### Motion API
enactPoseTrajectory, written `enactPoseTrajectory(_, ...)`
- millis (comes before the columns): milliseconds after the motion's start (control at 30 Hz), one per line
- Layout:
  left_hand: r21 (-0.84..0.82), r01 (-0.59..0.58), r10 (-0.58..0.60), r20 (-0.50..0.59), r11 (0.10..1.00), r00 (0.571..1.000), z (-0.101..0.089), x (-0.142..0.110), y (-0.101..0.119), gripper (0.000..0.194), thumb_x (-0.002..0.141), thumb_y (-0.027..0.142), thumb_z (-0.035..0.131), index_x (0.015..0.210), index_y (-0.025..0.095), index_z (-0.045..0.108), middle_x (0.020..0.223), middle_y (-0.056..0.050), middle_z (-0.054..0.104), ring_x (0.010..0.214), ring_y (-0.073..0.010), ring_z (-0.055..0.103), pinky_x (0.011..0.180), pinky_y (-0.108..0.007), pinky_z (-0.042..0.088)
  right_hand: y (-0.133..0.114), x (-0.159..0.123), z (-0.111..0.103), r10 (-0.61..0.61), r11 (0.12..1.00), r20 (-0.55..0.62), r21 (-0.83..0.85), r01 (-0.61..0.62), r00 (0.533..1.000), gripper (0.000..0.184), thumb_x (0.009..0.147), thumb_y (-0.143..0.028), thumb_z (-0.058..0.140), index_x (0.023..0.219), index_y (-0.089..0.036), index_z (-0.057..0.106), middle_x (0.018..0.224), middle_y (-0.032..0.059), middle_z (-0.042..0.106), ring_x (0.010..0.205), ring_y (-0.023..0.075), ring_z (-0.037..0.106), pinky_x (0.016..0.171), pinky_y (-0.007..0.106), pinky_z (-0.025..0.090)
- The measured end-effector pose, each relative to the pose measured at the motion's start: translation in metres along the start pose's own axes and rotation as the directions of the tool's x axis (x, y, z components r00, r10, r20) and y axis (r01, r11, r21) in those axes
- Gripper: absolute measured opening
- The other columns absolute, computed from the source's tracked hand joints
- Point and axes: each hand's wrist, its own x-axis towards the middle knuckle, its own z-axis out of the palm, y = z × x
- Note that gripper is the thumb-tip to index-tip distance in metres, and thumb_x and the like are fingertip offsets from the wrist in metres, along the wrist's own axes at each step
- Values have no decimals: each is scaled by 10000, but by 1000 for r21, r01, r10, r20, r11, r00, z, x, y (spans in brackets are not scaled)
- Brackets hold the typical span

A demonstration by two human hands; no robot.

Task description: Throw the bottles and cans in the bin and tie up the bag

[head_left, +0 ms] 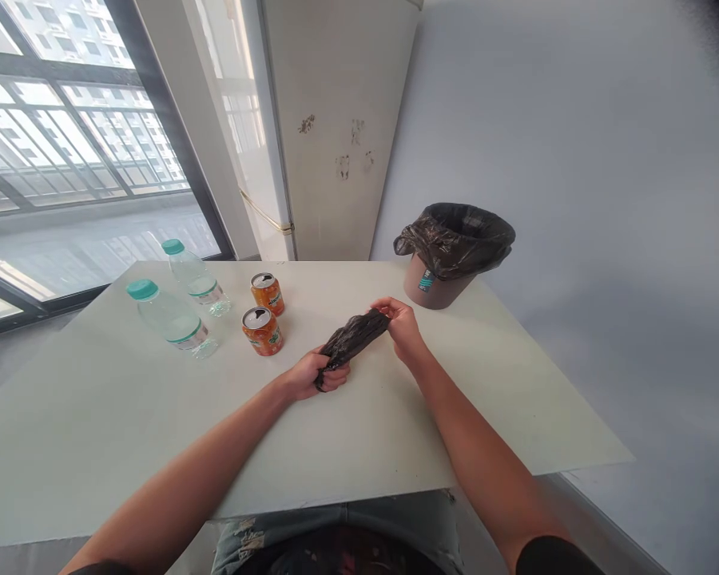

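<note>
A bunched black plastic bag (356, 339) stretches between my two hands, just above the table. My left hand (312, 375) is wrapped round its lower left end, and a bit of the bag pokes out below the fingers. At the upper right end, my right hand (400, 323) pinches the bag between thumb and fingers. To the left of my left hand stand two orange drink cans, the nearer can (262, 331) and the farther can (268, 294), both with opened tops.
Two clear bottles with green caps, the nearer bottle (171, 319) and the farther bottle (196, 279), are at the left. A brown bin (434, 289) lined with a black bag (455, 239) stands at the back right of the white table (335, 455). Behind are a fridge (335, 96) and a wall.
</note>
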Motion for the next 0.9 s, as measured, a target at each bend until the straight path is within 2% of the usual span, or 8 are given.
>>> enactPoseTrajectory(67, -37, -116, 112, -97, 993, 989, -3, 2, 2, 218, 655, 125, 615, 716, 201, 419, 571, 85, 246, 470, -62, 198, 432, -187, 152, -5, -1, -4, 48, 988, 101, 140, -62, 994, 362, 645, -286, 867, 974, -224, 730, 923, 10, 698, 845, 159, 594, 752, 266, 486)
enactPoseTrajectory(200, -3, -368, 349, -309, 930, 885, -7, 6, 2, 282, 679, 108, 605, 649, 201, 341, 610, 63, 280, 506, -54, 261, 457, -184, 217, -13, -8, -4, 74, 923, 336, 335, -192, 939, 675, 746, -382, 889, 1371, -339, 639, 1409, 61, 636, 1211, 213, 594, 988, 359, 528)
enactPoseTrajectory(267, 36, -358, 351, -321, 933, 880, -6, 8, -3, 223, 674, 120, 605, 665, 190, 393, 601, 55, 328, 508, -58, 292, 462, -187, 220, -11, -16, 6, 114, 899, 459, 329, -288, 881, 688, 760, -521, 885, 1360, -275, 656, 1451, 115, 626, 1301, 260, 569, 1035, 411, 519)
enactPoseTrajectory(400, 125, -139, 162, -199, 982, 967, -3, 10, -15, 165, 655, 171, 606, 672, 191, 443, 548, 38, 397, 476, -70, 316, 447, -215, 204, -4, -39, 41, 133, 832, 608, 360, -422, 782, 638, 768, -568, 892, 1247, -195, 696, 1324, 143, 708, 1223, 284, 650, 1077, 448, 504)
enactPoseTrajectory(500, 126, -69, 77, -61, 990, 995, -2, 6, -15, 135, 705, 239, 618, 723, 170, 504, 570, 26, 422, 484, -77, 318, 442, -223, 191, -2, -49, 58, 180, 766, 505, 466, -442, 844, 326, 850, -435, 860, 998, -202, 688, 972, 41, 755, 931, 192, 704, 998, 380, 547)
enactPoseTrajectory(600, 84, -74, 67, 73, 994, 995, -3, 4, -10, 291, 813, 389, 632, 937, 129, 594, 615, 41, 416, 491, -81, 303, 439, -224, 193, -3, -49, 60, 172, 704, 459, 561, -435, 872, 283, 870, -378, 850, 921, -219, 622, 672, -70, 583, 641, 115, 590, 856, 332, 585)
enactPoseTrajectory(733, 258, -134, 106, 118, 957, 987, -1, 7, -12, 484, 979, 604, 576, 836, 142, 558, 603, 47, 398, 486, -69, 291, 441, -228, 205, -6, -43, 54, 114, 656, 412, 652, -380, 904, 310, 876, -399, 854, 991, -219, 629, 592, -118, 439, 483, 59, 396, 614, 223, 526)
enactPoseTrajectory(900, 381, -61, 30, 87, 922, 996, -1, 9, -14, 547, 990, 650, 574, 770, 150, 544, 652, 11, 480, 490, -76, 384, 416, -221, 286, -12, -39, 48, 101, 627, 318, 715, -308, 943, 344, 817, -317, 892, 889, -199, 577, 675, -89, 508, 533, 49, 448, 538, 172, 456)
